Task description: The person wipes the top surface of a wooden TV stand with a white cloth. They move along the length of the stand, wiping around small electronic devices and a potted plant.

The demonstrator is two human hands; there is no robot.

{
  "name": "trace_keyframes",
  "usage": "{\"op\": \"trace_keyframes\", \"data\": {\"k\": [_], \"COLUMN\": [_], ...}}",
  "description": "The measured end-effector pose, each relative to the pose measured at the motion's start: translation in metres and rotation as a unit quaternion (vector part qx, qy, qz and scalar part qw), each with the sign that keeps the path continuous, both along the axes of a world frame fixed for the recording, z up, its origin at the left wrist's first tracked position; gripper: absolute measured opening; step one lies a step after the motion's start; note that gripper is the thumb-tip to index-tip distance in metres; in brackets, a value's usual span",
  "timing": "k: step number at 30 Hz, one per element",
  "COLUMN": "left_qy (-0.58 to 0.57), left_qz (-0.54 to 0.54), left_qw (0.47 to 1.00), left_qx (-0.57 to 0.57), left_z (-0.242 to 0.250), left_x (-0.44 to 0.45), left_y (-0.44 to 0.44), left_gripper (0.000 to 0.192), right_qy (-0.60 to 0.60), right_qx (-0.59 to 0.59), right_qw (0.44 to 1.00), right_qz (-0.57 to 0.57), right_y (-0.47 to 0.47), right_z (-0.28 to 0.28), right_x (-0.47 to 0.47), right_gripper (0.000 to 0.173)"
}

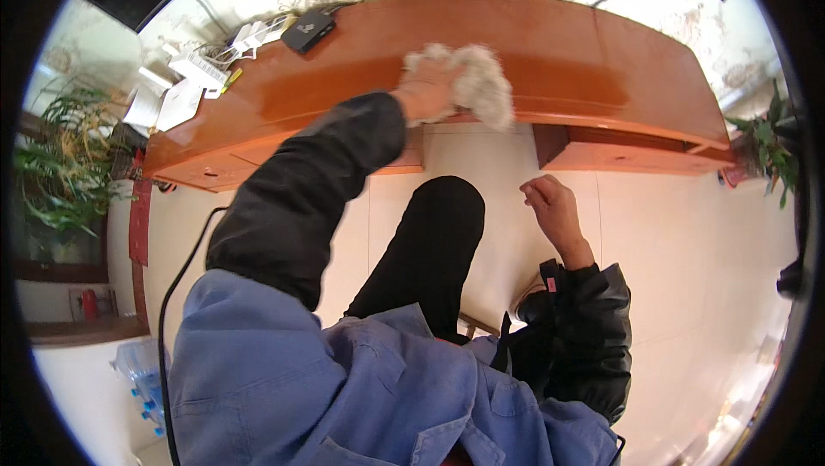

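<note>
My left hand reaches up to the long reddish-brown wooden cabinet and presses on a fluffy whitish cloth near its front edge. Part of the cloth bunches out to the right of the hand, and the fingers are blurred and partly hidden in it. My right hand hangs over the floor in front of the cabinet, beside my knee, its fingers loosely bent and holding nothing. Both forearms wear shiny black sleeves.
A black set-top box, white adapters, tangled cables and a white box lie on the cabinet's left part. Leafy plants stand at the left and right. Large plastic bottles are at the lower left.
</note>
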State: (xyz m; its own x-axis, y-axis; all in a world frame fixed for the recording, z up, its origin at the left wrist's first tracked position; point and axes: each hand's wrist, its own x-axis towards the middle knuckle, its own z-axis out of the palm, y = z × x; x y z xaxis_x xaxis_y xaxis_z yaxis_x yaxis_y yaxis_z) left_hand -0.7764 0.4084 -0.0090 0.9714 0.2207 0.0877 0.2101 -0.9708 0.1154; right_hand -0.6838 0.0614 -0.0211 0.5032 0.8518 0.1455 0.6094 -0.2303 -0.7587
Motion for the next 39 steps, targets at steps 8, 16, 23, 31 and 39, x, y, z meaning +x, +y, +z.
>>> {"op": "trace_keyframes", "data": {"k": [8,16,23,31,39], "left_qy": [0.048,0.048,0.065,0.088,0.018], "left_qz": [0.085,-0.018,-0.103,-0.057,-0.024], "left_qw": [0.995,0.999,0.992,0.990,0.999], "left_qx": [-0.001,0.010,-0.020,-0.091,-0.035], "left_z": [-0.023,-0.012,0.007,0.021,0.004], "left_x": [-0.097,0.053,0.232,0.247,0.082], "left_y": [0.109,0.004,-0.129,-0.154,-0.047], "left_gripper": [0.098,0.091,0.085,0.074,0.079], "right_qy": [-0.004,-0.034,-0.043,-0.044,-0.028], "right_qx": [0.075,0.087,0.091,0.078,0.035], "right_qw": [0.997,0.996,0.995,0.996,0.999], "right_qz": [-0.014,-0.001,0.004,-0.005,0.002], "right_y": [-0.028,-0.033,-0.022,-0.016,-0.016], "right_z": [0.023,0.032,0.021,0.014,0.015], "right_x": [-0.002,-0.003,-0.004,0.006,-0.002], "right_gripper": [0.007,0.007,0.009,0.007,0.009]}}
